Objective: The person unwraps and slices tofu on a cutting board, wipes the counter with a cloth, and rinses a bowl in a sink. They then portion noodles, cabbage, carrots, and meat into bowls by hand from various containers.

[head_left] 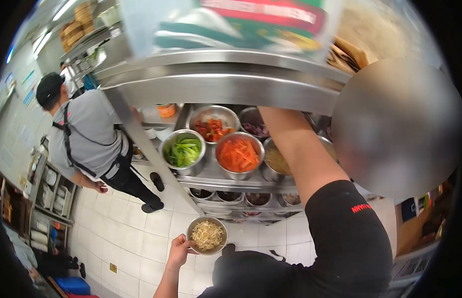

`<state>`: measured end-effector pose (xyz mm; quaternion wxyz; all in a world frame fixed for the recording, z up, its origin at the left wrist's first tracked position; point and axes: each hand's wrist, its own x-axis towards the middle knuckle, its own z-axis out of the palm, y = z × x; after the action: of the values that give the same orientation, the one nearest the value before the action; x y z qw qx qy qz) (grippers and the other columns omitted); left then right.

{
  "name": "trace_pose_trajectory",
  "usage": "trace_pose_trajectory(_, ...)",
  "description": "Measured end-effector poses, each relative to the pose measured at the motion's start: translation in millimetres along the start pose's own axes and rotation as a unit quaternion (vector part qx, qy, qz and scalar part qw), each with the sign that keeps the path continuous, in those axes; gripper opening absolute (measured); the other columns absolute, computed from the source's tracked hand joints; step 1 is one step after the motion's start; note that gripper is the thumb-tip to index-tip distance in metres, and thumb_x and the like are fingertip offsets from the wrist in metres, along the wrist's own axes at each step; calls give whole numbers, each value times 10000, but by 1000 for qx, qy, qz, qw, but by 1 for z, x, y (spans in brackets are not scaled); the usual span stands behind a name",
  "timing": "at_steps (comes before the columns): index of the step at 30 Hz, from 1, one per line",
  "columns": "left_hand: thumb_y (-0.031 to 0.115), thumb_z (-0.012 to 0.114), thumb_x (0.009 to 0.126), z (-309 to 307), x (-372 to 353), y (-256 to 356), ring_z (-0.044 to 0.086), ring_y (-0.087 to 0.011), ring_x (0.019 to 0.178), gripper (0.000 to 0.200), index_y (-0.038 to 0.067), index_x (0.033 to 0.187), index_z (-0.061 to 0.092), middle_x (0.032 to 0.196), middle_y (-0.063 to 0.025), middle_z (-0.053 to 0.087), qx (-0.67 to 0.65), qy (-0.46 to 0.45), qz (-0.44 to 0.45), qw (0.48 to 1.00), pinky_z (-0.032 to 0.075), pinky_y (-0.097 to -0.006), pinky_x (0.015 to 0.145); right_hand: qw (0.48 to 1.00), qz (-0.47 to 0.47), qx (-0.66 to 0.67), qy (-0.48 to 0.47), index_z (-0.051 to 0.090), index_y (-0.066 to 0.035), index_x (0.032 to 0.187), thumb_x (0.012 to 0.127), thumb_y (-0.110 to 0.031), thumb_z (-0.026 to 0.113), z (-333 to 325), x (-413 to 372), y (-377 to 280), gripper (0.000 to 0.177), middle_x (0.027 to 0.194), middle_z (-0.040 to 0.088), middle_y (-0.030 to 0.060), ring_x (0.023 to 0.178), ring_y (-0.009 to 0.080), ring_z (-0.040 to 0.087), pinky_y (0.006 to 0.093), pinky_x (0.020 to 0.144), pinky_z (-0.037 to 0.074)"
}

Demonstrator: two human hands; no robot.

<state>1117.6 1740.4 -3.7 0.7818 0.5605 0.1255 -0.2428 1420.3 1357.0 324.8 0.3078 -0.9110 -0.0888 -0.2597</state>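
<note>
My left hand point(179, 251) grips the rim of a small metal bowl point(207, 235) with pale sprouts in it, held low over the floor. My right arm reaches up into the shelf, and the hand is hidden behind the shelf's steel edge point(216, 89). Beside that forearm stand metal bowls of orange carrot slices point(238, 155), green vegetable pieces point(183, 152), red pepper pieces point(213, 130) and purple pieces point(256, 130). Under the forearm is a bowl with pale contents point(276, 160).
At the left a person in a grey shirt point(89, 130) faces away beside the shelf post. Another person point(47, 260) is at the lower left. A large round metal object point(400, 129) fills the right side. More bowls point(258, 199) stand on the lower shelf.
</note>
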Motion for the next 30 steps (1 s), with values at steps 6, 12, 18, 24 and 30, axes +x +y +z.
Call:
trace_pose_trajectory(6, -51, 602, 828, 97, 14, -11, 629, -169, 610, 239, 83, 726, 433, 704, -48, 572, 144, -177, -90, 969, 621, -370, 529, 972, -164, 137, 92, 648, 0, 990, 785, -164, 618, -42, -92, -46, 264, 915, 668, 168, 834, 264, 643, 393, 757, 509)
trace_pose_trajectory(12, -44, 579, 830, 262, -19, -78, 685, -204, 663, 70, 19, 856, 565, 822, -118, 663, 219, -309, -169, 910, 631, -347, 552, 570, 152, 804, -77, 524, 38, 992, 802, 117, 588, -123, -311, -63, 215, 699, 566, 89, 565, 211, 600, 345, 494, 501)
trace_pose_trajectory(18, -20, 583, 831, 444, -24, -200, 701, -229, 748, 119, 21, 939, 551, 896, -133, 673, 206, -349, -240, 882, 631, -361, 582, 679, 234, 694, 40, 544, 39, 1129, 866, 5, 636, -309, -519, 92, 281, 881, 633, 99, 713, 148, 625, 281, 641, 538)
trace_pose_trajectory(24, 46, 601, 854, 644, -32, -292, 690, -252, 821, 74, 34, 918, 567, 937, -136, 671, 197, -326, -245, 892, 610, -384, 670, 755, 310, 495, 298, 543, 40, 1178, 875, -32, 659, -483, -664, 294, 333, 985, 638, 110, 812, 140, 625, 282, 694, 555)
trace_pose_trajectory(30, 66, 591, 868, 882, 17, -405, 656, -240, 886, 128, 10, 983, 583, 955, -113, 635, 197, -384, -220, 875, 574, -407, 752, 745, 328, 407, 414, 545, 35, 1148, 887, -10, 617, -645, -769, 451, 274, 972, 614, 93, 823, 151, 608, 280, 723, 532)
